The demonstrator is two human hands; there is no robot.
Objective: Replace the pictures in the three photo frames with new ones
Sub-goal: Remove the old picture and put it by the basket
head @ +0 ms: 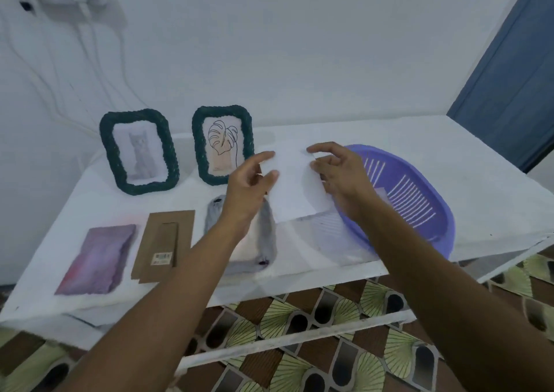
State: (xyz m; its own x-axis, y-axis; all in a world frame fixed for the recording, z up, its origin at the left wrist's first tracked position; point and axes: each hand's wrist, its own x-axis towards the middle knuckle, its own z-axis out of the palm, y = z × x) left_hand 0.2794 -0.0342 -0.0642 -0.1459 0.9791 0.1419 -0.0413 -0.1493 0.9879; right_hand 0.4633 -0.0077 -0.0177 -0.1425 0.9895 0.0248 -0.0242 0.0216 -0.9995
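Both hands were raised over the flat white table [389, 133], sharing a plain white rectangular sheet of paper [293, 187] that hung in the air between them. The left hand [248, 181] pinched the sheet's left edge between thumb and forefinger, and the right hand [340, 172] gripped its right edge with curled fingers, the forefinger reaching to the upper corner. The sheet's blank side faced the camera, tilted, with its lower edge just above the near rim of a shallow purple slotted plastic basket [419, 187] on the table's right half. At the back left two dark green, rope-textured rectangular photo frames stood upright side by side but apart: one with a grey cat picture [139, 154] and, to its right, one with a line drawing of a leaf [223, 145]. A third, grey rectangular frame [268, 229] lay flat on the table beneath the left forearm, partly hidden by it. Left of that frame lay a brown cardboard backing board with a folded stand [163, 246], and further left, near the front edge, a purple and pink painted picture [96, 261] lay flat. Motion blur hid what the basket held. Below the table showed a floor patterned in green, brown and black [299, 346].
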